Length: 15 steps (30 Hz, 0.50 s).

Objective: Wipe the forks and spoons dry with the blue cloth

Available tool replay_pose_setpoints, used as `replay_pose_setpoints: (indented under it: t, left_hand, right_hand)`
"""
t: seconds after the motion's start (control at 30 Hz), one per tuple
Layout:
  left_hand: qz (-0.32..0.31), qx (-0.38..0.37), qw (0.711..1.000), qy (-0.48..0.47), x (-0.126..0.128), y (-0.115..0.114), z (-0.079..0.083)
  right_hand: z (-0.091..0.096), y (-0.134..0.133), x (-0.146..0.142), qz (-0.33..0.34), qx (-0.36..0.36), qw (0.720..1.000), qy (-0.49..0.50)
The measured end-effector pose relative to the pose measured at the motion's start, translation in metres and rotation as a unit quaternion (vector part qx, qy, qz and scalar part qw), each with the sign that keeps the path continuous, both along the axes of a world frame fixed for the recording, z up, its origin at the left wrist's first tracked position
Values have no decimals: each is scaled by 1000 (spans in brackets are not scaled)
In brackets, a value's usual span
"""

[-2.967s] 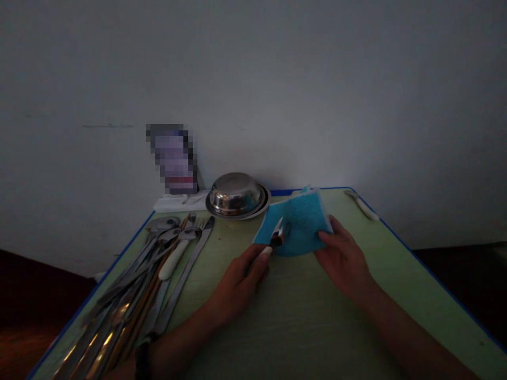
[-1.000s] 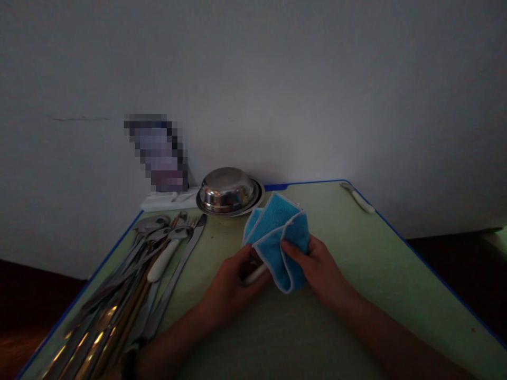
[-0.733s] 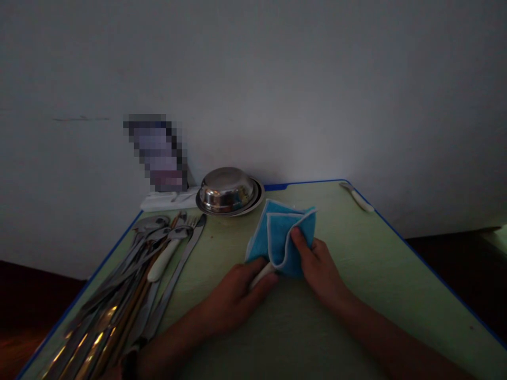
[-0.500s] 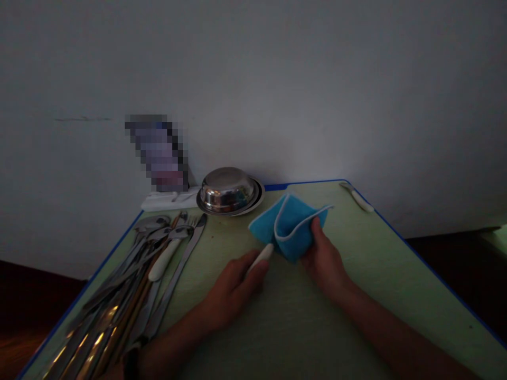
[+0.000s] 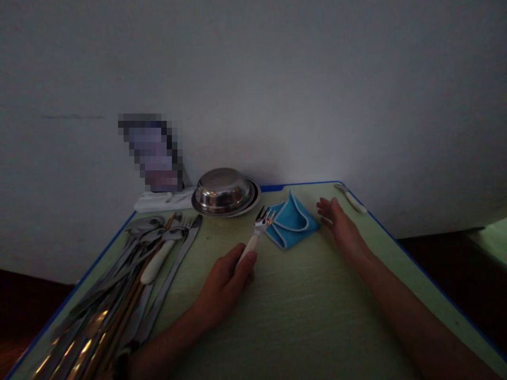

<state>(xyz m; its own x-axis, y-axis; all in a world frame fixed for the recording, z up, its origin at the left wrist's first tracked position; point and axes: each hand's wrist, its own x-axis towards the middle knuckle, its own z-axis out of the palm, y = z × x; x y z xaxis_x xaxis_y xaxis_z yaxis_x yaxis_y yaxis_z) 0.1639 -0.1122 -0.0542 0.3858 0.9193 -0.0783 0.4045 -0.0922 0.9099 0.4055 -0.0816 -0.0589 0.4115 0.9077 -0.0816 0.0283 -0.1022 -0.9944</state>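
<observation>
Fork (image 5: 253,240) in left hand (image 5: 224,282), tines touching blue cloth (image 5: 291,224).

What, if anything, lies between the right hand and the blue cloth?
Nothing visible: only bare table separates the right hand from the cloth. The fork in the left hand is on the cloth's other side.

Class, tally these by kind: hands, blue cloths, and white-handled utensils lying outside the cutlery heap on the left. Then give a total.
Hands: 2 (left hand; right hand, open)
Cloths: 1 (blue folded cloth with white edging)
White-handled utensils: 2 (white-handled metal fork in the left fingers; small white-handled utensil at the far right corner)
Total: 5
</observation>
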Motion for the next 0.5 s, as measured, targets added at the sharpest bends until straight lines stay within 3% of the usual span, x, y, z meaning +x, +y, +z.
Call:
replay_pose_setpoints:
  t: [0.07, 0.13, 0.2, 0.27, 0.33, 0.43, 0.5]
  left_hand:
    - [4, -4, 1000, 2, 1, 0, 0]
    - [2, -6, 1000, 4, 1, 0, 0]
    - [-3, -8, 1000, 5, 1, 1, 0]
    - [-4, -8, 1000, 6, 1, 1, -1]
    - [-4, -9, 1000, 5, 1, 0, -1]
    - [-4, -11, 1000, -3, 0, 0, -2]
    - [2, -7, 1000, -8, 0, 0, -3]
  right_hand:
    - [-2, -4, 4, 10, 86, 975, -205]
    - [-4, -9, 3, 53, 147, 920, -358]
    - [-8, -14, -1, 101, 161, 873, -449]
    - [-11, -15, -3, 121, 142, 857, -481]
    - [-11, -13, -2, 112, 113, 874, -459]
    - [-8, -8, 6, 89, 75, 928, -353]
    - [-7, -4, 13, 68, 64, 950, -299]
